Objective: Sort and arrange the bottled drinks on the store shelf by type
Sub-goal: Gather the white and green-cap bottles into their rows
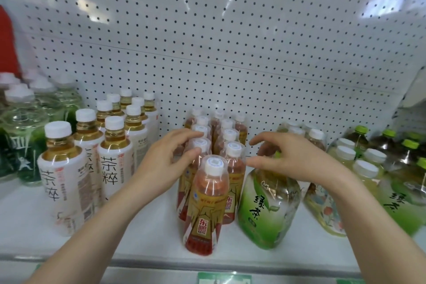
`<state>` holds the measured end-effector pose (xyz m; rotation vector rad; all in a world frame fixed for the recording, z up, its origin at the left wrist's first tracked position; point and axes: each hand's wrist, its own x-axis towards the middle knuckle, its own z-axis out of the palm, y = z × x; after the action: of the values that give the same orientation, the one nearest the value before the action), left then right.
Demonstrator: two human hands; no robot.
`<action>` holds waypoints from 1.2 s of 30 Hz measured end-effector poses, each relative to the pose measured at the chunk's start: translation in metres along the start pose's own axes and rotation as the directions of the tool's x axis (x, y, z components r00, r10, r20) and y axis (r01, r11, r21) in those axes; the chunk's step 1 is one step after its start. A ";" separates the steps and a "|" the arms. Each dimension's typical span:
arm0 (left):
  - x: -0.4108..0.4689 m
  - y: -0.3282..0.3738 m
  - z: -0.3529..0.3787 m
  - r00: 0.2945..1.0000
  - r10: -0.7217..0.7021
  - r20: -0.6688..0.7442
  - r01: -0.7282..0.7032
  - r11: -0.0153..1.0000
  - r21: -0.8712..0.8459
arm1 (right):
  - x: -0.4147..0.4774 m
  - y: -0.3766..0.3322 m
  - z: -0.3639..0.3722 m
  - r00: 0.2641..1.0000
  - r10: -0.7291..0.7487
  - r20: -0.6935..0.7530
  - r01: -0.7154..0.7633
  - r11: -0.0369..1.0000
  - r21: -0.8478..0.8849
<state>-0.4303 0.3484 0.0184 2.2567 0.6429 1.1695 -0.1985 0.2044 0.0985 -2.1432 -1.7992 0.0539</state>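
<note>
Both forearms reach over the shelf (143,233), the left hand (161,163) and right hand (297,159) spread wide, empty, flanking the red-labelled tea bottles (205,203).

Head camera looks down, close, at shelf (143,235).

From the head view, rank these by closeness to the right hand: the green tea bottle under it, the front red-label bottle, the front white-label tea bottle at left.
1. Green tea bottle, directly beneath the right hand.
2. Front red-label bottle, centre, just left of that hand.
3. Front white-label tea bottle, far left.
</note>
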 end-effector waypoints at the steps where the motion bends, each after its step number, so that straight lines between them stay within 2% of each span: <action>1: 0.002 0.002 -0.001 1.000 0.014 -0.010 -0.014 1.000 -0.007 | 0.005 -0.006 0.004 0.999 -0.044 -0.001 0.044 0.998 -0.035; 4: 0.013 0.006 -0.002 0.999 0.040 0.027 -0.041 0.999 0.033 | 0.025 -0.021 0.010 0.991 -0.133 -0.010 0.131 0.983 -0.131; 7: 0.020 0.003 0.000 0.996 0.038 0.086 -0.044 0.996 0.078 | 0.040 -0.021 0.003 0.989 -0.132 0.074 0.141 0.981 -0.131; 9: 0.021 0.001 0.001 0.995 0.025 0.097 -0.029 0.999 0.041 | 0.045 -0.022 0.000 0.980 -0.121 0.160 0.140 0.983 -0.117; 12: 0.024 0.000 0.000 0.995 0.010 0.101 -0.011 1.000 0.003 | 0.050 -0.026 0.002 0.977 -0.119 0.174 0.144 0.980 -0.136; 14: 0.024 0.000 -0.002 0.994 0.003 0.113 -0.003 1.000 0.000 | 0.051 -0.027 -0.003 0.976 -0.110 0.186 0.132 0.985 -0.111; 16: 0.026 0.001 -0.005 0.992 -0.002 0.129 0.002 1.000 0.001 | 0.053 -0.025 -0.020 0.982 -0.077 0.173 0.081 0.997 -0.015; 19: 0.030 0.006 -0.008 0.988 -0.016 0.153 0.017 1.000 -0.003 | 0.055 -0.019 -0.059 0.998 0.020 0.067 -0.039 0.951 0.307; 22: 0.040 0.011 -0.009 0.991 -0.022 0.128 0.026 0.999 -0.026 | 0.063 -0.011 -0.103 0.978 0.129 -0.165 -0.050 0.908 0.415; 25: 0.055 0.013 -0.009 1.000 -0.022 0.016 0.022 1.000 -0.001 | 0.073 -0.004 -0.136 0.906 0.208 -0.368 -0.023 0.893 0.449; 26: 0.061 0.012 -0.009 1.000 -0.026 -0.009 0.026 0.999 0.019 | 0.077 -0.003 -0.141 0.885 0.226 -0.407 -0.039 0.908 0.418; 28: 0.076 0.008 -0.007 0.998 -0.055 0.003 0.055 0.996 0.077 | 0.089 -0.002 -0.139 0.868 0.232 -0.440 -0.128 0.959 0.252; 30: 0.090 0.000 -0.003 0.991 -0.114 0.062 0.104 0.983 0.151 | 0.101 0.001 -0.119 0.889 0.211 -0.407 -0.207 0.977 0.052; 32: 0.102 -0.007 0.001 0.974 -0.198 0.109 0.178 0.969 0.172 | 0.110 0.008 -0.086 0.933 0.198 -0.302 -0.220 0.975 -0.038; 36: 0.113 -0.016 0.009 0.931 -0.292 0.218 0.267 0.954 0.137 | 0.121 0.030 -0.028 0.978 0.204 -0.035 -0.203 0.979 0.033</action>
<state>-0.3671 0.4281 0.0707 2.2516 0.9118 0.7318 -0.1396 0.3103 0.1389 -2.2840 -1.5431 0.0870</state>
